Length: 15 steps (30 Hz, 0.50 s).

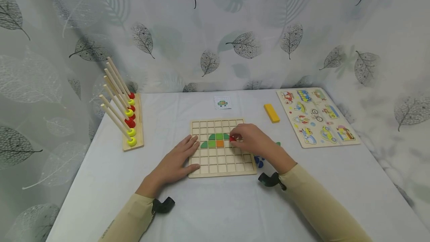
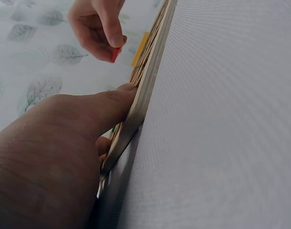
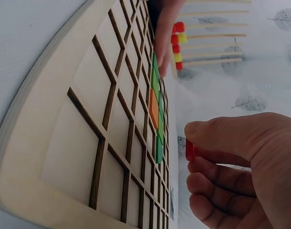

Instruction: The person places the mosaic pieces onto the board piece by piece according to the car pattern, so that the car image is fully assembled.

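A wooden grid board (image 1: 221,173) lies flat on the white table. Several green tiles (image 1: 219,136), some square and some with a curved side, fill cells near its middle, around an orange square tile (image 1: 220,143). My right hand (image 1: 254,142) pinches a small red tile (image 3: 190,150) between thumb and fingers, above the right part of the board. The tile's full shape is hidden by the fingers. On the board's left edge rests my left hand (image 1: 174,163), its fingers extended and the thumb on the rim near the front corner.
Behind the board lies a small picture card (image 1: 222,103). Blue pieces (image 1: 259,161) lie by the board's right edge, partly under the right forearm. A yellow block (image 1: 271,113) and a vehicle puzzle board (image 1: 315,143) are at right. A peg stand with beads (image 1: 139,122) is left.
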{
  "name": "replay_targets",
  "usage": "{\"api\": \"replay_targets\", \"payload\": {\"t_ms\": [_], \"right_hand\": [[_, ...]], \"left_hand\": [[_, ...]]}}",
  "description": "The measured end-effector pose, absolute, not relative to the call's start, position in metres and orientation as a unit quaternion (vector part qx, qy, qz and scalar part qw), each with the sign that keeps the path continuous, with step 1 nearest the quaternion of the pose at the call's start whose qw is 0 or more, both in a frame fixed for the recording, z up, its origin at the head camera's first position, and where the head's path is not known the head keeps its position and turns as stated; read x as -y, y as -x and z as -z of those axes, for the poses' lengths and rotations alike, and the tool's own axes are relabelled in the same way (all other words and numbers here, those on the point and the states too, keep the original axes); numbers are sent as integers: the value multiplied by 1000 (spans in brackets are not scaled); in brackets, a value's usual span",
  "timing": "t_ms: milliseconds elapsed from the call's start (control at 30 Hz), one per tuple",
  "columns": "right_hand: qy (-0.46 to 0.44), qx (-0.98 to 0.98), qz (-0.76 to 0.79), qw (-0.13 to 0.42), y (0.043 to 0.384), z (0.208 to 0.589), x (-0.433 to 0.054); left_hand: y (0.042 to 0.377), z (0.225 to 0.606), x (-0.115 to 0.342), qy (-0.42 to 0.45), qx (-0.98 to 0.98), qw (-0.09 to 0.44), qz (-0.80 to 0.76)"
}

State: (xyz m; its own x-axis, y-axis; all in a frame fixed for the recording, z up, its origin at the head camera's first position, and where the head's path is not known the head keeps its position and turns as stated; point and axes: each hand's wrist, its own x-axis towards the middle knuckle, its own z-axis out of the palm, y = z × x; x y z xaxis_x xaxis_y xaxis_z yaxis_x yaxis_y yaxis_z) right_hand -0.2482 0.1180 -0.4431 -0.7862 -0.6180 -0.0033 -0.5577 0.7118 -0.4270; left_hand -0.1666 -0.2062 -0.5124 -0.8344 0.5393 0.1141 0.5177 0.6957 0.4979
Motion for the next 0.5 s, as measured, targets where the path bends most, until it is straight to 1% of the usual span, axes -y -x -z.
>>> {"api": "replay_targets", "payload": {"t_ms": [500], "right_hand": [[325, -922, 197, 80, 252, 452, -109]], "left_hand": [[166, 511, 206, -284, -921, 23, -267]]}}
